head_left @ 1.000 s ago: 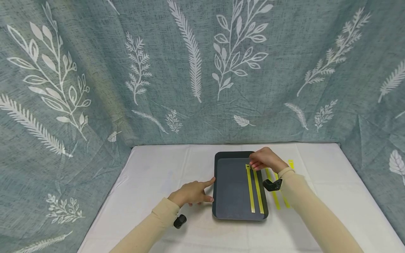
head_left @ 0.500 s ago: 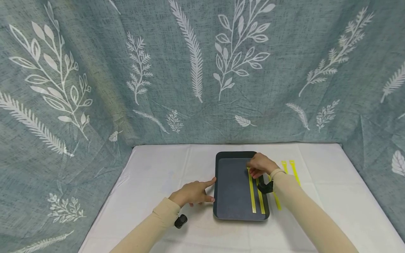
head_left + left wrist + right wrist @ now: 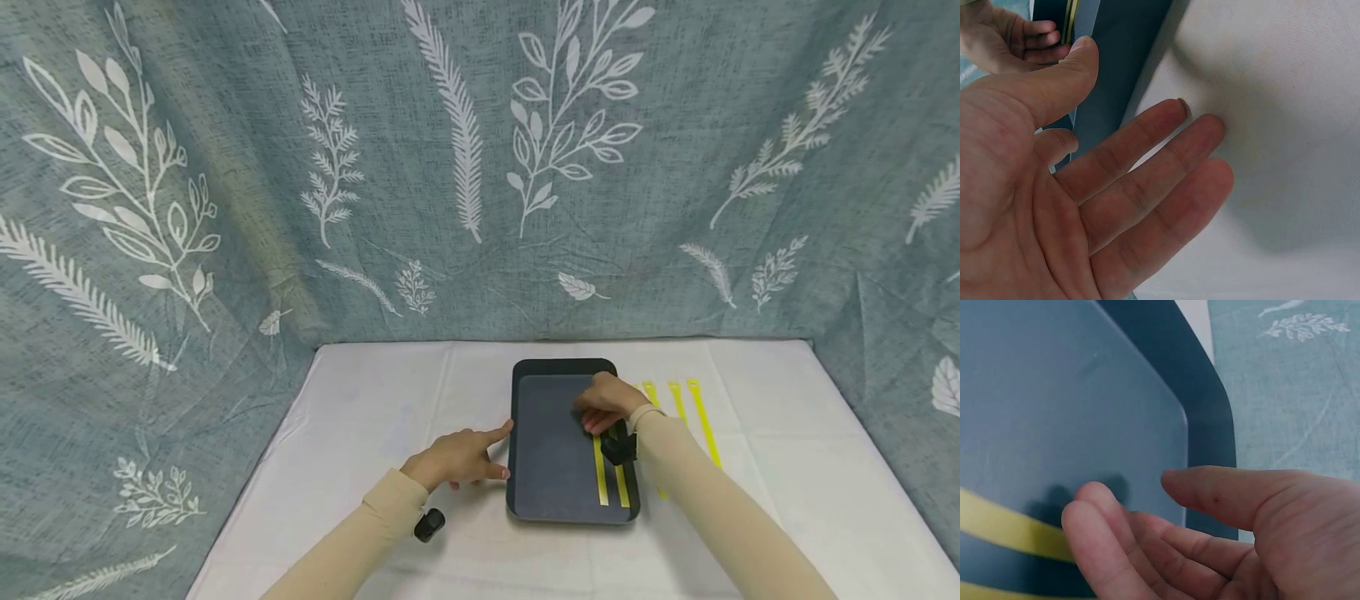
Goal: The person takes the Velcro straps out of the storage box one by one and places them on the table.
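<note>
A dark grey rectangular tray (image 3: 551, 467) holds two flat yellow straps (image 3: 601, 479) lying lengthwise along its right side. My left hand (image 3: 453, 458) is spread beside the tray, thumb and index finger at its left edge; its other fingers extend over the cloth in the left wrist view. Above the tray, my right hand (image 3: 609, 397) hides the upper ends of the straps. In the right wrist view, its thumb stands apart from the loosely bent fingers (image 3: 1094, 531), whose tips overlap one yellow strap (image 3: 1016, 528). Nothing shows between thumb and fingers.
Several more yellow straps (image 3: 703, 417) lie on the white cloth (image 3: 405, 383) to the right of the tray, partly behind my right forearm. Black wrist cameras (image 3: 430, 525) sit under both wrists. A patterned blue-green curtain (image 3: 480, 283) closes off the back and sides.
My right hand has moved left and nearer to me, from the tray's right rim to over the straps inside. Straps outside the tray have come into view. My left hand has stayed put.
</note>
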Motion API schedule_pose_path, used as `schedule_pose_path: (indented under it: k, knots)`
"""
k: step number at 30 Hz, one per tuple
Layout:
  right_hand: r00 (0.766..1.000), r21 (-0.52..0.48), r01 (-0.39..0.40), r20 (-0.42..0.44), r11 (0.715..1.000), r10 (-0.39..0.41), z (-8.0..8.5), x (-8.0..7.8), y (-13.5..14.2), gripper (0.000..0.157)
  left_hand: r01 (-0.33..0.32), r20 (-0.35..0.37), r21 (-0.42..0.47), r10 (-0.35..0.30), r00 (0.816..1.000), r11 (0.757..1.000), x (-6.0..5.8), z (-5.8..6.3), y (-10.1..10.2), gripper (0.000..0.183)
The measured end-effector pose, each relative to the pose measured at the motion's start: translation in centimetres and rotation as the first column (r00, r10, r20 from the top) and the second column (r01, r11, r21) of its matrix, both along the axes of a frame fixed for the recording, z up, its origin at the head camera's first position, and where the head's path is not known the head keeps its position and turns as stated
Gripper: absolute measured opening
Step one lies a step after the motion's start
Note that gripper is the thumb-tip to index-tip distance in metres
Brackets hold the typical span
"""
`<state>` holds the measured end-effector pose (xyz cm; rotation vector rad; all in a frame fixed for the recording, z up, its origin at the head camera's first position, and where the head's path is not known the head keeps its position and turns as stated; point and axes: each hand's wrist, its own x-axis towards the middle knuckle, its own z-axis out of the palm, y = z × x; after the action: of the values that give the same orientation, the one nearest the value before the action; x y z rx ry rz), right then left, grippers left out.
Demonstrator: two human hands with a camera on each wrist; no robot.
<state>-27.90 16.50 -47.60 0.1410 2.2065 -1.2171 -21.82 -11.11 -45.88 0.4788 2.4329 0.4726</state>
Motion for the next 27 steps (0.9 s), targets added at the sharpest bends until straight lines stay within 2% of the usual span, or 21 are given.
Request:
schedule_pose_path:
  k: [4, 8, 14, 23, 27]
  knots:
    - [1.0, 0.04, 0.014, -0.023, 0.999, -0.013, 0.1, -0.3, -0.1, 0.03, 0.006, 0.002, 0.001, -0.006, 1.0, 1.0, 0.0, -0.1, 0.0, 0.08]
    - [0.999, 0.095, 0.01, -0.041, 0.995, -0.006, 0.5, -0.5, 0.1, 0.031, 0.009, 0.001, -0.003, -0.009, 1.0, 1.0, 0.0, -0.1, 0.0, 0.08]
    - [1.0, 0.033, -0.023, 0.007, 0.999, 0.023, 0.8, -0.1, 0.4, 0.028, 0.009, 0.007, 0.001, -0.009, 1.0, 1.0, 0.1, 0.0, -0.1, 0.08]
    - [0.999, -0.038, 0.034, 0.01, 0.999, -0.033, -0.3, -0.2, -0.6, 0.029, 0.02, 0.0, 0.003, -0.02, 1.0, 1.0, 0.1, -0.2, -0.1, 0.08]
    - [0.999, -0.004, 0.041, -0.017, 0.999, -0.041, -0.4, -0.2, -0.8, 0.027, 0.015, 0.0, 0.002, -0.015, 1.0, 1.0, 0.1, -0.2, -0.2, 0.08]
